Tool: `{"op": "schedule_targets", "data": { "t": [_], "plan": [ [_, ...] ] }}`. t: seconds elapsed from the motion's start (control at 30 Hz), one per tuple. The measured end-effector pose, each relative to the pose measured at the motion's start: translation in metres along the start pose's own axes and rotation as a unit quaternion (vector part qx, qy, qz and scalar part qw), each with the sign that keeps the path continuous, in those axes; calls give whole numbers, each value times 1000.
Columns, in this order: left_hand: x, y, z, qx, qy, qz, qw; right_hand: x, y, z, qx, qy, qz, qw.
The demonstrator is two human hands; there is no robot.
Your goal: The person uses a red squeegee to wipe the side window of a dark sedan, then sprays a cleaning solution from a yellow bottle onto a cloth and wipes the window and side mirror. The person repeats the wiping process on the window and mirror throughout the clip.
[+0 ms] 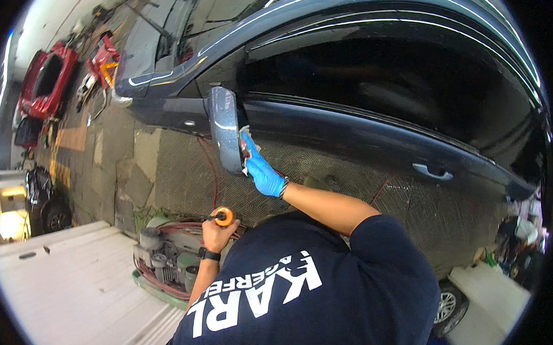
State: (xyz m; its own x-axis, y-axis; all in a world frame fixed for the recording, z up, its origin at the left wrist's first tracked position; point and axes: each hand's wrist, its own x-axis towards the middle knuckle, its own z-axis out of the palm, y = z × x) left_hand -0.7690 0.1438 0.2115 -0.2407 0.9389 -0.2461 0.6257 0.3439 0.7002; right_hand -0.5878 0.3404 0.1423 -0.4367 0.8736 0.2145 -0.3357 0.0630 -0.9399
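My right hand [266, 176], in a blue glove, reaches forward to the car's side mirror [225, 128]. Its fingers press a crumpled pale cloth [244, 131] against the mirror's right-hand side; part of the cloth is hidden under them. Droplets dot the mirror's blue-grey housing. Bare, with a dark watch at the wrist, my left hand [217, 236] is closed around an orange bottle-like thing [224, 216] with a black part at its top. It is held low, nearer to me than the mirror and apart from the car.
The dark car door [352, 129] stretches across in front, with its handle [432, 172] at right. Just beyond my left hand stands a compressor [162, 254] with red hoses. Red car body parts [48, 82] stand at far left, a white panel [68, 274] at lower left.
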Motion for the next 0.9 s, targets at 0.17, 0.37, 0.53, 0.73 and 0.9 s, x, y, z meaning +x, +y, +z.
{"op": "schedule_targets", "data": {
  "t": [0.17,0.37,0.53,0.73,0.9],
  "plan": [
    [0,-30,-32,21,-8,-5,1000,77,-34,-8,-24,40,-90,995],
    [23,-19,-55,17,27,-16,999,31,55,2,-69,112,7,991],
    [38,-45,-42,-47,50,-5,998,60,-47,14,-59,125,-59,989],
    [61,-84,-15,-180,47,34,982,55,-37,5,-98,167,-4,981],
    [70,-81,-8,-121,37,17,992,51,-25,-13,-253,104,-98,957]
  ]
}}
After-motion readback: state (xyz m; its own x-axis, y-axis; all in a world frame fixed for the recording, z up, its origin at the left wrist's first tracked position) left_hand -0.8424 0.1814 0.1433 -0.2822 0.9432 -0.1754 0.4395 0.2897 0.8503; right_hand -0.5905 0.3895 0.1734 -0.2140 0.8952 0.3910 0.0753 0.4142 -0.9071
